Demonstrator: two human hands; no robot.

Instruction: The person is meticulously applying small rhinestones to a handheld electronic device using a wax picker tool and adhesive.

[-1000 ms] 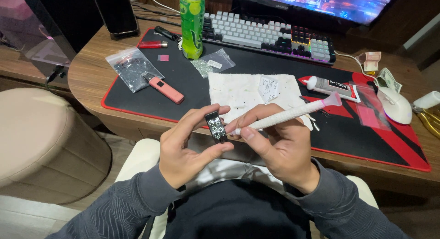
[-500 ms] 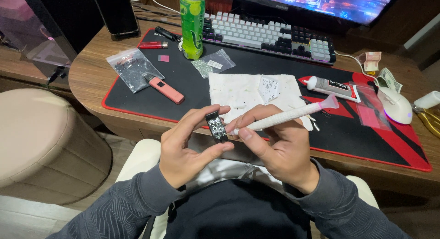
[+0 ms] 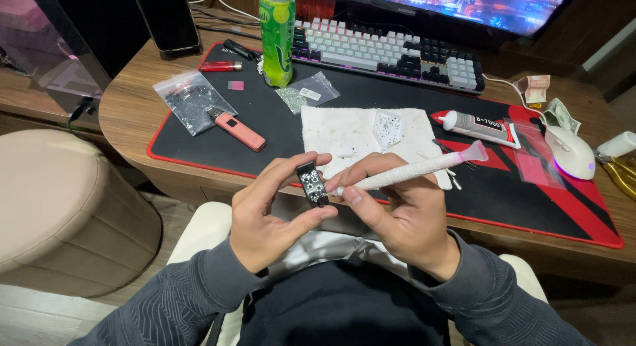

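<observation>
My left hand (image 3: pixel 268 213) pinches a small black box-shaped device (image 3: pixel 312 183) studded with tiny sparkling stones, held upright in front of the desk edge. My right hand (image 3: pixel 397 210) grips a white glittery pen-like tool with a pink end (image 3: pixel 424 168); its tip touches the side of the black device. Behind the hands a white cloth (image 3: pixel 351 137) lies on the black and red desk mat (image 3: pixel 530 207), with a small clear bag of stones (image 3: pixel 388 126) on it. A tube of glue (image 3: pixel 476 126) rests to the right of the cloth.
On the mat are a pink slim device (image 3: pixel 238 130), two plastic bags of stones (image 3: pixel 192 99), a red lighter (image 3: pixel 220 66), a green bottle (image 3: pixel 277 29), a keyboard (image 3: pixel 387 54) and a white mouse (image 3: pixel 571 152). A beige stool (image 3: pixel 59 207) stands left.
</observation>
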